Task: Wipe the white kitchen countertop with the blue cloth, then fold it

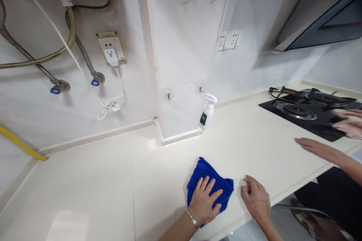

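Note:
My left hand (pixel 204 204), a thin bracelet at the wrist, lies flat with spread fingers on a crumpled blue cloth (pixel 204 176) on the cream countertop (pixel 113 180) near its front edge. My right hand (pixel 256 197) rests palm down on the counter just right of the cloth. Its fingers are loosely bent and apart, and it holds nothing.
A white spray bottle (pixel 207 113) stands against the wall column behind the cloth. A black gas hob (pixel 308 115) sits at the right. Another person's hand (pixel 316 147) lies flat on the counter beside it, and a blurred second hand (pixel 349 122) is over the hob. Hoses, valves and a socket hang on the left wall.

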Demonstrator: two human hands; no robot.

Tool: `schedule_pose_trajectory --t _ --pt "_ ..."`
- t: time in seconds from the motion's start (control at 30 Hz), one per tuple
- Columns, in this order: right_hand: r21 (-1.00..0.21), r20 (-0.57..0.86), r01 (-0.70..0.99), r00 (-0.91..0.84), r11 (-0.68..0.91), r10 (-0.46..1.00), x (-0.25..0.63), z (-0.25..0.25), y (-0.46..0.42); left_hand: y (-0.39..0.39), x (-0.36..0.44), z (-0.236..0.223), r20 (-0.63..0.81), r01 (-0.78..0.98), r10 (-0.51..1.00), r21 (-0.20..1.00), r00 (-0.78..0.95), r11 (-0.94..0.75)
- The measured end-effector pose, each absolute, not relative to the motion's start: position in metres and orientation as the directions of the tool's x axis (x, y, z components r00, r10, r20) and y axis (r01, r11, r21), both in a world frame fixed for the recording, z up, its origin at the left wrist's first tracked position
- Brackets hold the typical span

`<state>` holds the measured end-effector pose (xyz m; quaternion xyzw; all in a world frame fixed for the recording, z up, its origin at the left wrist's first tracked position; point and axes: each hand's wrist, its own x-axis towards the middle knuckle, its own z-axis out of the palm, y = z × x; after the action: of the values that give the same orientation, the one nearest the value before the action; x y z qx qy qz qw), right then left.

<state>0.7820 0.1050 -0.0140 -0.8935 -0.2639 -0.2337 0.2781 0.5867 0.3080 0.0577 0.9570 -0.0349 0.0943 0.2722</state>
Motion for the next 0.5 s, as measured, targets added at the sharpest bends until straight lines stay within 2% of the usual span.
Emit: schedule_pose_trajectory --t 0.17,0.33,0.4,0.5 --pt "-0.373 0.598 0.617 0.731 -0.693 0.329 0.781 -0.014 0.107 0.341 0.532 0.064 0.210 -0.042 0.050 0.409 0.976 -0.911" --pt "-0.417 0.603 0.612 0.739 -0.672 0.299 0.778 -0.009 0.112 0.406 0.457 0.053 0.214 0.299 0.332 0.171 0.919 -0.939" --pt "-0.429 0.607 0.617 0.738 -0.660 0.296 0.778 -0.008 0.113 0.437 0.427 0.049 0.246 0.488 0.510 0.148 0.824 -0.860" --pt "-0.433 0.622 0.626 0.728 -0.649 0.288 0.779 -0.008 0.114 0.478 0.390 0.054 0.290 0.778 0.801 0.222 0.523 -0.588"
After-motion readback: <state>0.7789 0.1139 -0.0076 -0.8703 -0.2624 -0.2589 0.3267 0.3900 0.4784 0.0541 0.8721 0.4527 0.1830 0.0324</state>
